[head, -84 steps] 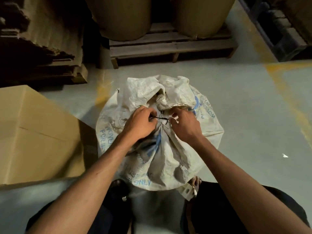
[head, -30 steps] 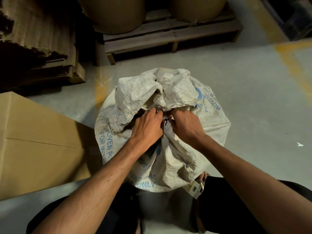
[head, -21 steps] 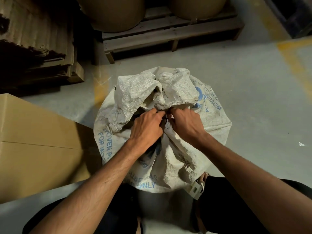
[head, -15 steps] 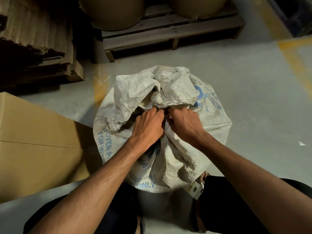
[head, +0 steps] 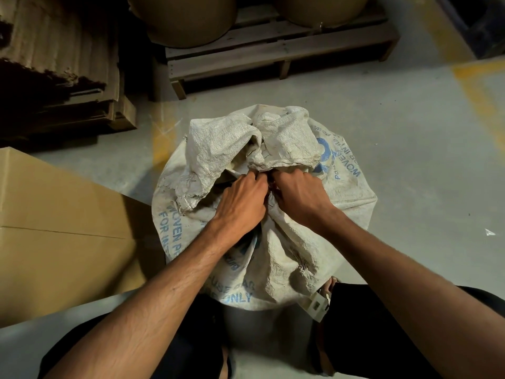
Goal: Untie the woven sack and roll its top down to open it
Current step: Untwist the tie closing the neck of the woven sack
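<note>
Our left hand [head: 240,203] and right hand [head: 300,195] pinch the sack [head: 287,250] neck at mid-frame; the sack stands upright on the grey floor [head: 410,160].

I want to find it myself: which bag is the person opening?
Look at the grey floor in front of the wooden pallet. Beside the brown cardboard box stands a white sack, with both hands at its bunched neck. It alone has blue letters.

I'm looking into a warehouse: bare concrete floor [head: 410,165] with yellow lines [head: 481,94], a wooden pallet [head: 273,53] at twelve o'clock carrying drums [head: 185,20], stacked cardboard [head: 60,64] at ten, a carton [head: 62,228] at nine.
</note>
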The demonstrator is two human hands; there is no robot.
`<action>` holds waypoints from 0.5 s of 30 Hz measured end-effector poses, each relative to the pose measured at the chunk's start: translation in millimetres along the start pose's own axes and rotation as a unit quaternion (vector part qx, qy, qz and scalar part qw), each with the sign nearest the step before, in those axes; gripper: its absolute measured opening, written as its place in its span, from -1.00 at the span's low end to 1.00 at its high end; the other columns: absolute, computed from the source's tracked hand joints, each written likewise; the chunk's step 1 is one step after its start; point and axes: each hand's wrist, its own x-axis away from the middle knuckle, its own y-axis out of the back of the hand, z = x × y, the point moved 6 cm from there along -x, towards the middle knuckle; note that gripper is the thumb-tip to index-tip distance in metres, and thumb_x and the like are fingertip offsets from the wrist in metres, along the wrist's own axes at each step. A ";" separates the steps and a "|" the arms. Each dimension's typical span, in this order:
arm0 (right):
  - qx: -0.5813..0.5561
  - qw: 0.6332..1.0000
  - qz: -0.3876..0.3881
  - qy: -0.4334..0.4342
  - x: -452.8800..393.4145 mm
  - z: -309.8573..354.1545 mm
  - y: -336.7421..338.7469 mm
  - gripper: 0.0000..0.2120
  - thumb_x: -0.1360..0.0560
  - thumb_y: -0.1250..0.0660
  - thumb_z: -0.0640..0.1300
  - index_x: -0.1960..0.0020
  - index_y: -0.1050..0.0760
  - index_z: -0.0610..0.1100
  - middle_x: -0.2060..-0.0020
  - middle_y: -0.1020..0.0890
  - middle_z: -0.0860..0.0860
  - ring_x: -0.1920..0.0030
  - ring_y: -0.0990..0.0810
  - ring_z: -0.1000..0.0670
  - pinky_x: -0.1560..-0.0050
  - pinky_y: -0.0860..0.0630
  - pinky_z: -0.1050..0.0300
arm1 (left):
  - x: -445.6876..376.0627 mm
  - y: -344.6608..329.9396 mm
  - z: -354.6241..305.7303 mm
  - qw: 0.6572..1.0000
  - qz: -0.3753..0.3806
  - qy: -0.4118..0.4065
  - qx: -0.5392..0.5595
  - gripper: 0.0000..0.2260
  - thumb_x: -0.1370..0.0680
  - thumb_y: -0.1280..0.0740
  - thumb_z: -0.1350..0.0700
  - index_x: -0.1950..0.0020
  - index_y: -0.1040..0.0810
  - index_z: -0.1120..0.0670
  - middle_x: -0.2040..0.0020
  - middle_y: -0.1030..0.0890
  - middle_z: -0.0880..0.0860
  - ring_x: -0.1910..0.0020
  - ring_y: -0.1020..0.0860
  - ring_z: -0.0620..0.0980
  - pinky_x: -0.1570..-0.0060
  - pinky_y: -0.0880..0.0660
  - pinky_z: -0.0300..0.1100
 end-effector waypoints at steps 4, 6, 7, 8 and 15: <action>0.002 1.000 -0.008 -0.003 2.0 1.6 1.2 -0.86 -0.62 -0.23 -0.18 -0.16 -0.49 -0.14 0.10 -0.65 -0.19 0.13 -0.64 -0.28 0.27 -0.36 -0.01 | 0.8 5.0 -2.0 1.000 -0.012 -0.001 0.007 -0.77 -0.55 -0.21 0.33 -0.18 -0.47 0.17 -0.09 -0.54 0.15 -0.09 -0.57 0.18 0.05 -0.51 0.00; 0.004 1.000 -0.004 -0.005 2.0 1.8 -0.1 -0.86 -0.62 -0.23 -0.18 -0.15 -0.49 -0.15 0.09 -0.65 -0.19 0.12 -0.64 -0.27 0.26 -0.36 -0.01 | 0.9 5.7 -2.8 1.000 -0.012 -0.005 0.005 -0.78 -0.55 -0.20 0.34 -0.17 -0.47 0.18 -0.08 -0.54 0.17 -0.08 -0.57 0.20 0.06 -0.52 0.03; 0.004 1.000 -0.003 -0.006 1.5 1.3 -0.5 -0.86 -0.62 -0.24 -0.18 -0.15 -0.49 -0.15 0.08 -0.65 -0.19 0.11 -0.64 -0.27 0.25 -0.37 -0.01 | 0.5 5.2 -3.1 1.000 -0.011 -0.007 0.003 -0.78 -0.54 -0.21 0.36 -0.16 -0.47 0.19 -0.08 -0.54 0.18 -0.07 -0.57 0.20 0.06 -0.52 0.03; 0.002 1.000 -0.004 -0.007 1.0 0.8 -0.4 -0.87 -0.62 -0.24 -0.17 -0.14 -0.49 -0.15 0.07 -0.65 -0.18 0.11 -0.64 -0.27 0.24 -0.39 -0.02 | 0.1 4.9 -4.0 1.000 -0.008 -0.012 0.002 -0.78 -0.54 -0.21 0.37 -0.15 -0.47 0.20 -0.07 -0.54 0.19 -0.06 -0.57 0.21 0.07 -0.53 0.03; -0.015 0.999 -0.024 -0.020 0.9 -5.8 -0.7 -0.87 -0.61 -0.21 -0.12 -0.11 -0.50 -0.08 0.06 -0.64 -0.14 0.08 -0.64 -0.26 0.26 -0.38 -0.01 | -1.1 5.8 -4.5 1.000 -0.001 -0.010 0.029 -0.82 -0.50 -0.21 0.40 -0.09 -0.46 0.27 -0.02 -0.56 0.25 0.02 -0.58 0.25 0.19 -0.35 -0.13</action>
